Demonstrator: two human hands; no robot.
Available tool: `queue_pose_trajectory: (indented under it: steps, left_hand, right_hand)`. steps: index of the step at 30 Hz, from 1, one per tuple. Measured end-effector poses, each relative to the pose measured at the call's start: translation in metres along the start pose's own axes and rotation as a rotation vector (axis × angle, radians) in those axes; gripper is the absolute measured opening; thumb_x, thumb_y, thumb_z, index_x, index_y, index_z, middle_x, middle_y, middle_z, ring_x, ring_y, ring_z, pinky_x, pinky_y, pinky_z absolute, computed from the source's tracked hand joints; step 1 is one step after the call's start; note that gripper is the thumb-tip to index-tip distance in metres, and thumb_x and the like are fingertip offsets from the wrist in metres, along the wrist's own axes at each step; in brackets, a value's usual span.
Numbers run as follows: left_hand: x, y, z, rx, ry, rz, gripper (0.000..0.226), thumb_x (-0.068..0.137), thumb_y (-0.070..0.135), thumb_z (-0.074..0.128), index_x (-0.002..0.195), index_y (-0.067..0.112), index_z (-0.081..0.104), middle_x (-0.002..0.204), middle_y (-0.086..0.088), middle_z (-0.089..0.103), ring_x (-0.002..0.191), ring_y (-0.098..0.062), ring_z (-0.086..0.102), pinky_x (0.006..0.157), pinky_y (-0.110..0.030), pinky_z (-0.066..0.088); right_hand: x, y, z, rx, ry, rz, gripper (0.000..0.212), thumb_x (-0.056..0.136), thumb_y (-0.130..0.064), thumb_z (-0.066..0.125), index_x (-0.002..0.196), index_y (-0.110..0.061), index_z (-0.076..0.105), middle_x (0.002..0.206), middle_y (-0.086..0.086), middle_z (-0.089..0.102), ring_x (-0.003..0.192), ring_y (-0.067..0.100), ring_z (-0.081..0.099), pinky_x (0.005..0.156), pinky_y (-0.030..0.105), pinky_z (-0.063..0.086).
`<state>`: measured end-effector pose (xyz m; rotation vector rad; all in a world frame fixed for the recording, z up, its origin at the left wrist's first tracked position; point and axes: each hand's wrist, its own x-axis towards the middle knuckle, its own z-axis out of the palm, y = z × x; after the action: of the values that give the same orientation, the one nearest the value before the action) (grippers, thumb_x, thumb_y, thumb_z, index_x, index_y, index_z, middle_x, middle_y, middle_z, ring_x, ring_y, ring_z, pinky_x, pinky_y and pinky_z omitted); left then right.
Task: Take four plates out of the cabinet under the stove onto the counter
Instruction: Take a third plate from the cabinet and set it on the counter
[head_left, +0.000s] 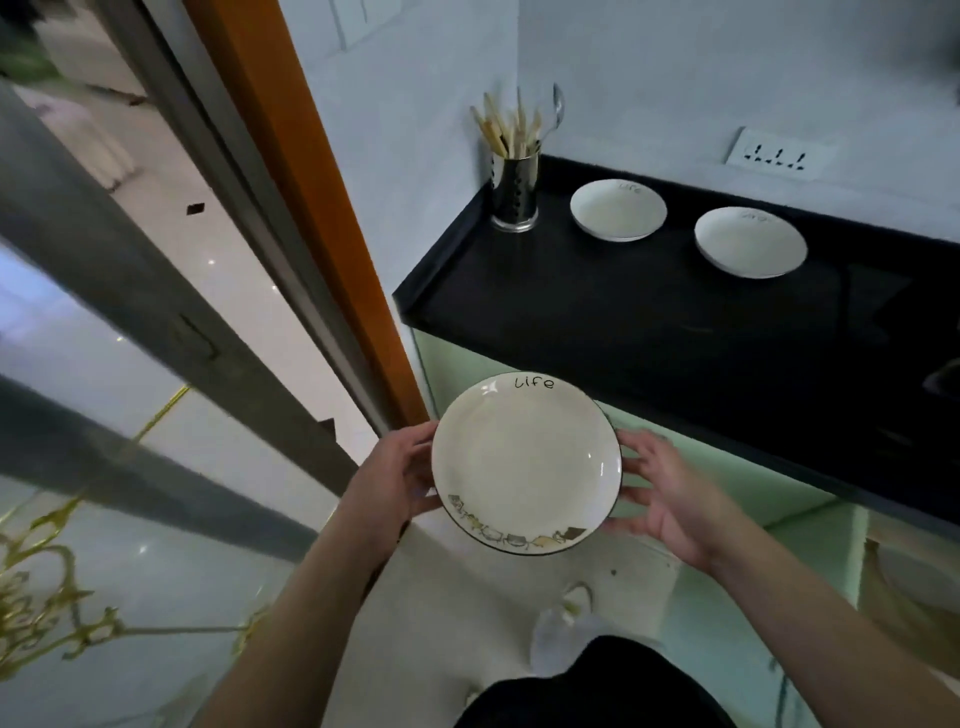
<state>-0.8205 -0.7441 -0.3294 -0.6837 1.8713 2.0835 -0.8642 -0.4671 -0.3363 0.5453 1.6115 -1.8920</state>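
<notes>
I hold a white plate (524, 460) with the word "Life" on its rim and small drawings along its near edge. It is level in the air, below and in front of the counter's near edge. My left hand (395, 475) grips its left rim and my right hand (660, 493) grips its right rim. Two matching white plates rest on the black counter (597, 312), one at the back left (618, 210) and one to its right (750, 241). The cabinet under the stove shows only as a pale green front (727, 483).
A metal utensil holder (514, 192) with chopsticks and a spoon stands in the counter's back left corner. A wall socket (776, 154) sits above the counter. An orange door frame (311, 208) and a glass sliding door lie to the left.
</notes>
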Motion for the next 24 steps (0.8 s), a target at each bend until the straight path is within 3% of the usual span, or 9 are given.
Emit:
queue_pose_trajectory:
  steps: [3, 8, 11, 13, 16, 20, 24]
  left_hand:
    - [0.042, 0.019, 0.021, -0.064, 0.069, -0.111, 0.011, 0.087, 0.017, 0.071, 0.091, 0.019, 0.080, 0.084, -0.005, 0.077, 0.072, -0.018, 0.074, 0.054, -0.030, 0.058]
    - [0.102, 0.045, 0.044, 0.005, -0.043, -0.106, 0.028, 0.095, 0.032, 0.061, 0.117, 0.018, 0.071, 0.110, -0.003, 0.075, 0.091, -0.016, 0.074, 0.060, -0.025, 0.059]
    - [0.142, 0.054, 0.059, 0.014, 0.088, -0.213, 0.030, 0.082, 0.033, 0.078, 0.108, 0.018, 0.075, 0.106, -0.009, 0.076, 0.088, -0.028, 0.075, 0.067, -0.040, 0.062]
    - [0.164, 0.057, 0.068, -0.008, 0.130, -0.268, 0.035, 0.080, 0.040, 0.079, 0.108, 0.021, 0.075, 0.107, -0.008, 0.076, 0.093, -0.033, 0.074, 0.082, -0.051, 0.060]
    - [0.186, 0.061, 0.075, 0.003, 0.110, -0.207, 0.030, 0.087, 0.045, 0.069, 0.113, 0.031, 0.073, 0.115, -0.002, 0.073, 0.104, -0.028, 0.070, 0.084, -0.048, 0.060]
    - [0.215, 0.065, 0.077, 0.011, 0.035, -0.165, 0.035, 0.097, 0.042, 0.055, 0.128, 0.030, 0.061, 0.128, 0.003, 0.064, 0.117, -0.020, 0.060, 0.093, -0.045, 0.055]
    - [0.253, 0.068, 0.072, 0.024, -0.030, -0.184, 0.018, 0.098, 0.035, 0.053, 0.110, 0.032, 0.065, 0.125, 0.006, 0.065, 0.117, -0.016, 0.060, 0.096, -0.045, 0.053]
  right_hand:
    - [0.026, -0.018, -0.014, 0.046, 0.023, -0.001, 0.033, 0.100, -0.045, 0.038, 0.111, -0.026, 0.062, 0.121, 0.013, 0.058, 0.108, 0.037, 0.059, 0.083, 0.061, 0.054]
    - [0.064, -0.053, -0.034, 0.115, 0.066, 0.008, 0.037, 0.100, -0.043, 0.042, 0.117, -0.019, 0.062, 0.120, 0.013, 0.060, 0.105, 0.036, 0.062, 0.072, 0.052, 0.058]
    - [0.086, -0.070, -0.046, 0.126, 0.073, 0.050, 0.039, 0.100, -0.045, 0.042, 0.124, -0.019, 0.060, 0.122, 0.011, 0.060, 0.107, 0.034, 0.062, 0.074, 0.052, 0.059]
    - [0.101, -0.078, -0.051, 0.108, 0.080, 0.059, 0.041, 0.100, -0.046, 0.040, 0.126, -0.021, 0.058, 0.123, 0.009, 0.061, 0.108, 0.030, 0.063, 0.071, 0.047, 0.060]
    - [0.120, -0.086, -0.052, 0.083, 0.122, 0.058, 0.039, 0.100, -0.045, 0.039, 0.126, -0.022, 0.056, 0.122, 0.007, 0.061, 0.107, 0.027, 0.063, 0.067, 0.040, 0.058]
    - [0.148, -0.091, -0.050, 0.109, 0.191, 0.125, 0.042, 0.101, -0.043, 0.038, 0.132, -0.018, 0.053, 0.124, 0.010, 0.060, 0.107, 0.030, 0.063, 0.078, 0.044, 0.056]
    - [0.176, -0.095, -0.043, 0.135, 0.257, 0.206, 0.043, 0.102, -0.040, 0.039, 0.131, -0.012, 0.053, 0.121, 0.013, 0.063, 0.105, 0.032, 0.064, 0.092, 0.048, 0.052]
